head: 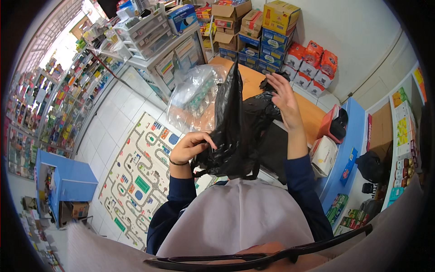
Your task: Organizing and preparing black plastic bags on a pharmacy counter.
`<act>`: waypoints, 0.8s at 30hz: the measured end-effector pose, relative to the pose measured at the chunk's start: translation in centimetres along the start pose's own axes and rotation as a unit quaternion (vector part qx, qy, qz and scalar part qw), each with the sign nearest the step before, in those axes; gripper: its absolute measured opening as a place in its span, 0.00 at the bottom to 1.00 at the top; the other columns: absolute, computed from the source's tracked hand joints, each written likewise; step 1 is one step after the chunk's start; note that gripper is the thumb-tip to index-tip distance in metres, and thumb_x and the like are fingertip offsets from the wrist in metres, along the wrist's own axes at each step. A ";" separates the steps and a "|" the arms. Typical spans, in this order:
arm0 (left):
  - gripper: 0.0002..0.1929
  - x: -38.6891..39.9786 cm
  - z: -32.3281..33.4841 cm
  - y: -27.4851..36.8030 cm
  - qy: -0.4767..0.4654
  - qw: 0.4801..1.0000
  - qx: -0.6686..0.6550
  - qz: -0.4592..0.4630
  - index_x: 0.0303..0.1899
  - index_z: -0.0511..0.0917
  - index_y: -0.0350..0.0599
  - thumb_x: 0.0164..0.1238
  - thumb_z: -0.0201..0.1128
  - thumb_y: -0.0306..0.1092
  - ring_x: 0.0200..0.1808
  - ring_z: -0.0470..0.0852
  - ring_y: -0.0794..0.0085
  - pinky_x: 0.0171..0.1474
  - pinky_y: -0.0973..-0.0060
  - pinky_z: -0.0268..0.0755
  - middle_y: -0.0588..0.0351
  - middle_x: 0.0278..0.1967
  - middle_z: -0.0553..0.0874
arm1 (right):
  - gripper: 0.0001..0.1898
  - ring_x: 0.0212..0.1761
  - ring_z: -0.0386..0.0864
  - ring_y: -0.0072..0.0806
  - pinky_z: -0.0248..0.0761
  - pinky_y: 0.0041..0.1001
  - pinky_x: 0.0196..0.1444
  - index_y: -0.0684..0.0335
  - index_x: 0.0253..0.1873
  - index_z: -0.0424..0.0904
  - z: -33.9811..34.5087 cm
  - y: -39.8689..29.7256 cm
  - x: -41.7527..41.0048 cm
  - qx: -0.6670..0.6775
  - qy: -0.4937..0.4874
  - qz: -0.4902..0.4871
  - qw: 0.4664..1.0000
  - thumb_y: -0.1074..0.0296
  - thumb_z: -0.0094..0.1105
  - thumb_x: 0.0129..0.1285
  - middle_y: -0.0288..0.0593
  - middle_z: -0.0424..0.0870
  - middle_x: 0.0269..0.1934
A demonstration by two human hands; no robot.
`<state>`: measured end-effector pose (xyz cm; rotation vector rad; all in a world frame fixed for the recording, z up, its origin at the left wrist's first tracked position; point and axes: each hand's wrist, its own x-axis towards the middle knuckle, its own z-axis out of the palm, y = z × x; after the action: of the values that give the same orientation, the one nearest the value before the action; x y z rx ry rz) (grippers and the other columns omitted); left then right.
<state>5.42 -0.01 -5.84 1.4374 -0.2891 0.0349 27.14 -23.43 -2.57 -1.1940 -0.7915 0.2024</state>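
Note:
A crumpled black plastic bag [228, 112] stands up in a tall fold before my chest. My left hand [192, 146] grips its near left edge between thumb and fingers. More black plastic [260, 108] lies bunched to the right, on the orange-brown tabletop [251, 76]. Beside that bunch my right hand [284, 98] is raised with its fingers extended and apart, and nothing shows in its grasp. Left of the bags is a large clear plastic bag [195, 98] with green-marked items inside. A flat black object [273, 149] lies under my right forearm.
A blue counter [334, 153] on the right bears a red container [331, 125] and a white box [324, 153]. Stacked cartons [277, 40] and orange-and-white packs [311, 64] stand beyond the table. A road-pattern play mat [139, 183] covers floor at left, near glass display shelves [71, 98].

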 end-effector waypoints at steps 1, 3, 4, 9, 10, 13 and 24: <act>0.12 0.0 -0.1 0.0 0.003 1.000 -0.001 -0.003 0.38 0.79 0.32 0.54 0.49 0.16 0.43 0.77 0.74 0.48 0.80 0.65 0.54 0.37 0.81 | 0.38 0.71 0.56 0.35 0.47 0.33 0.70 0.65 0.69 0.55 0.2 1.2 0.6 0.030 -0.055 0.031 0.998 0.56 0.63 0.58 0.49 0.63 0.66; 0.14 -0.2 -0.3 0.0 -0.044 0.999 0.010 0.003 0.38 0.79 0.31 0.52 0.47 0.15 0.44 0.77 0.71 0.48 0.77 0.66 0.52 0.38 0.81 | 0.44 0.75 0.49 0.36 0.42 0.34 0.72 0.63 0.72 0.50 1.2 2.6 1.8 0.064 -0.112 0.064 0.990 0.53 0.66 0.56 0.50 0.58 0.70; 0.14 -0.5 -0.5 -0.1 -0.044 0.999 0.021 -0.003 0.37 0.78 0.30 0.52 0.46 0.15 0.44 0.76 0.69 0.48 0.75 0.66 0.51 0.38 0.81 | 0.48 0.75 0.47 0.36 0.40 0.35 0.72 0.62 0.72 0.49 1.9 3.0 2.4 0.048 -0.174 0.065 0.981 0.49 0.67 0.53 0.49 0.57 0.70; 0.11 0.4 -1.5 -0.1 -0.076 0.996 0.046 -0.015 0.35 0.75 0.30 0.52 0.45 0.16 0.40 0.75 0.72 0.43 0.76 0.65 0.53 0.35 0.79 | 0.58 0.77 0.42 0.35 0.35 0.34 0.74 0.62 0.73 0.46 4.7 4.0 4.1 0.090 -0.304 0.082 0.945 0.42 0.72 0.43 0.48 0.53 0.72; 0.12 0.5 -2.1 0.4 -0.115 0.986 0.090 -0.079 0.35 0.75 0.30 0.52 0.44 0.16 0.38 0.75 0.73 0.42 0.77 0.65 0.53 0.34 0.80 | 0.57 0.77 0.43 0.35 0.34 0.34 0.74 0.62 0.72 0.48 5.1 4.1 4.4 0.114 -0.309 0.085 0.940 0.43 0.73 0.42 0.47 0.53 0.72; 0.12 1.1 -1.7 2.6 -0.170 0.972 0.134 -0.087 0.34 0.75 0.29 0.50 0.42 0.17 0.34 0.76 0.75 0.41 0.78 0.67 0.54 0.30 0.80 | 0.54 0.76 0.44 0.35 0.35 0.33 0.74 0.62 0.72 0.48 7.0 4.4 5.6 0.162 -0.376 0.038 0.912 0.49 0.74 0.45 0.46 0.53 0.72; 0.11 -5.3 -3.4 2.4 0.361 0.928 0.093 0.026 0.34 0.75 0.36 0.51 0.45 0.19 0.38 0.73 0.79 0.45 0.83 0.63 0.62 0.34 0.76 | 0.15 0.44 0.77 0.17 0.70 0.19 0.48 0.68 0.50 0.77 7.4 1.2 2.5 0.084 -0.255 0.100 0.958 0.76 0.65 0.57 0.34 0.82 0.42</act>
<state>0.46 4.42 -5.01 1.5028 0.2929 0.6367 24.51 -16.01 -1.50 -1.0699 -1.0764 0.7534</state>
